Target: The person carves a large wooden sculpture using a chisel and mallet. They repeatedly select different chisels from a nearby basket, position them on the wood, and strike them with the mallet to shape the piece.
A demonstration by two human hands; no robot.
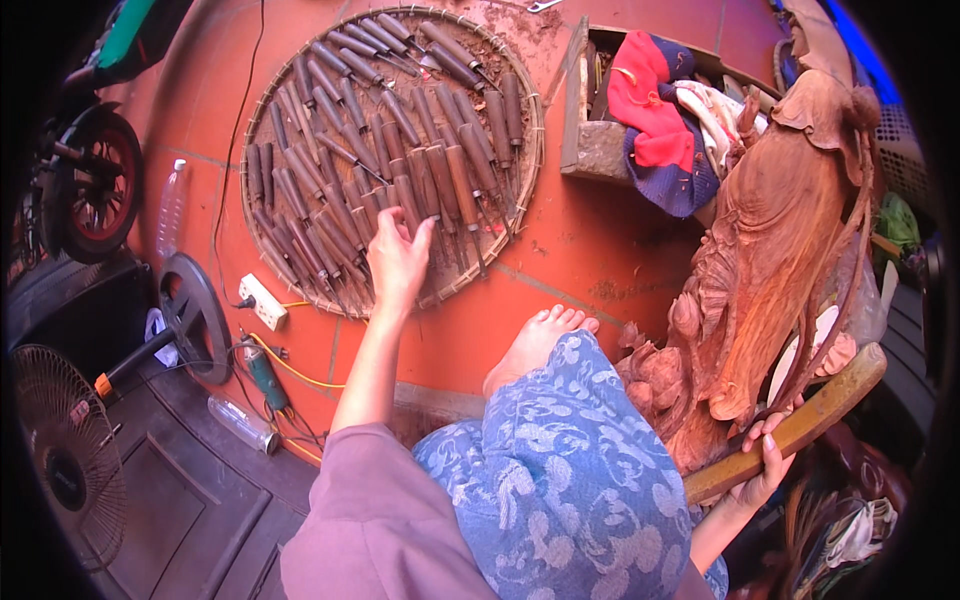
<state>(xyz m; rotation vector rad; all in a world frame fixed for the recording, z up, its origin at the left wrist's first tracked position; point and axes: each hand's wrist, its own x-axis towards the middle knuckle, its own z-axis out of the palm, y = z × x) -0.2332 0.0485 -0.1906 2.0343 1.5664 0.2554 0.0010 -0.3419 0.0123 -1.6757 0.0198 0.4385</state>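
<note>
My left hand (398,255) is over the near edge of a round woven tray (533,160), thumb and forefinger apart and bent toward the wood-handled carving chisels (430,180) that cover it. No tool shows between those fingers; the other fingertips are partly hidden. At the lower right, my right hand (768,468) is closed round a curved, yellowish-brown wooden bar (815,410). That bar lies against the lower part of a large carved reddish wooden statue (765,250), which leans at my right with draped folds and knobbly carving at its base.
A wooden box (597,150) with red and navy cloth (650,100) stands beyond the statue. At left are a power strip (262,302), a green power tool (264,375), cords, plastic bottles (172,205), a fan (68,470) and a wheel (100,185). My bare foot (540,340) rests near the tray.
</note>
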